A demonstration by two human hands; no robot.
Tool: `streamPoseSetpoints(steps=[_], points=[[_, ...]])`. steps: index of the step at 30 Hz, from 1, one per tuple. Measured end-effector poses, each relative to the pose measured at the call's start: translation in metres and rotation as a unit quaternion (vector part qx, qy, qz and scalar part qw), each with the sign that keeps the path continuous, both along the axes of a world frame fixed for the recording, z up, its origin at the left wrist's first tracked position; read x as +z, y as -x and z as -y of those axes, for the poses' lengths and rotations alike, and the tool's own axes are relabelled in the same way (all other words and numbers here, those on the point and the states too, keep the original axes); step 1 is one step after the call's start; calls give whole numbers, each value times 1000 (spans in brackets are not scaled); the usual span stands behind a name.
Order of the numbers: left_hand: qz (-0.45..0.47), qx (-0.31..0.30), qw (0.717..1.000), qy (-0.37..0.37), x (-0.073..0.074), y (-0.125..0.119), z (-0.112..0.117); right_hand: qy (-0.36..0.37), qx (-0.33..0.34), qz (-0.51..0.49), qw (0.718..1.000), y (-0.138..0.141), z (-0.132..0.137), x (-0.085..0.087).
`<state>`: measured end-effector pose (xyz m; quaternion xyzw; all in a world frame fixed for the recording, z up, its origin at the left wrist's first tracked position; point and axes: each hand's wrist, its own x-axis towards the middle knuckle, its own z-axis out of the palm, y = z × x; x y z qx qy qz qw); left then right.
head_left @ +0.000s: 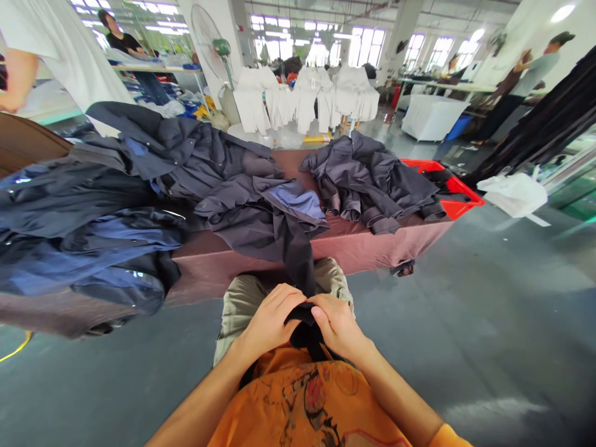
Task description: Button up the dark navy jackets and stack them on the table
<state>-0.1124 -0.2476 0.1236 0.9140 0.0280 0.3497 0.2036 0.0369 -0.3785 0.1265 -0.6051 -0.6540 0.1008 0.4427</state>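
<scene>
A dark navy jacket [251, 217] with a blue lining lies crumpled on the cloth-covered table in front of me. One sleeve [298, 264] hangs over the near edge toward my lap. My left hand [274, 313] is closed on the end of that sleeve, thumb underneath. On the other side my right hand [339, 323] grips the same dark fabric, its fingertips almost meeting the left ones. The cloth between the hands is folded, and part of it is hidden beneath the fingers.
More dark garments [372, 174] lie to the right, beside a red crate [465, 202]. A blue and black pile [84, 236] covers the left of the brown-clothed table [382, 245]. White garments [307, 93] hang beyond. A person in white [60, 43] stands close at left.
</scene>
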Motion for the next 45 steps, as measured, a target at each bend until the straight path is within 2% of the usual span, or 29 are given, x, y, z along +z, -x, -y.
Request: streamPoseSetpoints(steps=[7,12,15,19,24,30,33,35,40,45], points=[[-13,-11,1000,16,-2,2,-1,9,-12,0,1000,1,-1,-2],[-130,28,991,-34,3,1,2,13,-52,73,996,6,-3,-8],[-171,37,982,-66,-1,-1,5,13,-98,129,987,10,-6,-15],[-145,34,987,-54,-15,-4,3,23,-124,171,977,11,-12,-23],[-107,23,994,4,-28,-6,1,21,-100,160,982,8,-20,-31],[-74,39,996,25,-42,-11,7,-6,-166,198,966,10,-24,-38],[-75,48,993,78,-54,-12,11,-19,-206,222,953,11,-25,-42],[-83,50,984,149,-63,-12,13,-21,-231,232,945,12,-25,-45],[-101,45,934,341,-85,-8,18,-4,-244,238,940,17,-22,-49],[-67,59,880,466,-100,-9,20,1,-206,228,952,15,-20,-49]])
